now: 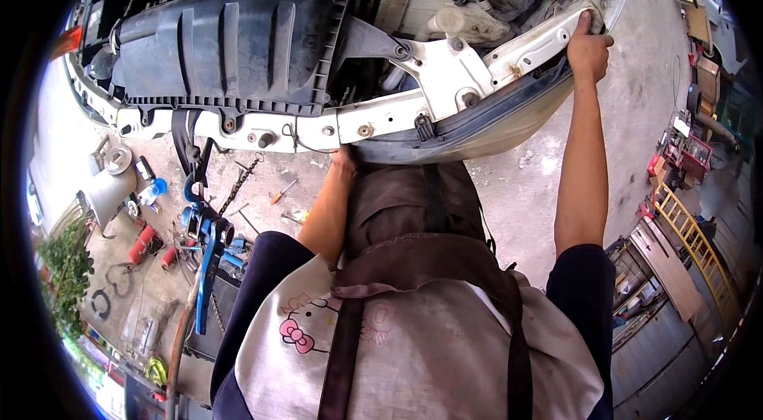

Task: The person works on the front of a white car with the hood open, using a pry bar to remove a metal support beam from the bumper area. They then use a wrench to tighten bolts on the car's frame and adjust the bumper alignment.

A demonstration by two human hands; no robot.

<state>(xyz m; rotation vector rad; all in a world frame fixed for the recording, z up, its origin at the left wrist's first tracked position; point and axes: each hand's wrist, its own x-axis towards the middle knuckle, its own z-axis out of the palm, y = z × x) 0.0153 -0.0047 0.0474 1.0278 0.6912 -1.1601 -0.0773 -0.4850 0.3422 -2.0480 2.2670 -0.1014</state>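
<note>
One green plant (67,269) is standing at the far left, with one white cone-shaped thing (110,193) and two red cylinders (143,245) lying nearer on the floor (509,209). One black ribbed cover (230,42) is filling the left of the engine bay, above one white crossbar (298,124). One black strap (183,134) is dropping from that bar toward one blue lever hoist (203,281), which is standing in the way left of the person, one chain (233,196) running beside it. One orange-handled screwdriver (278,196) is lying on the floor. The left hand (342,168) is reaching under the inner end of one headlight (513,127); its fingers are hiding, so their state I cannot tell. The headlight is sitting just below the crossbar's right half, and the right hand (589,56) is clamping its fingers on the outer end, thumb on top. One red crate (698,153) and one yellow ladder (693,237) are lining the far right.
</note>
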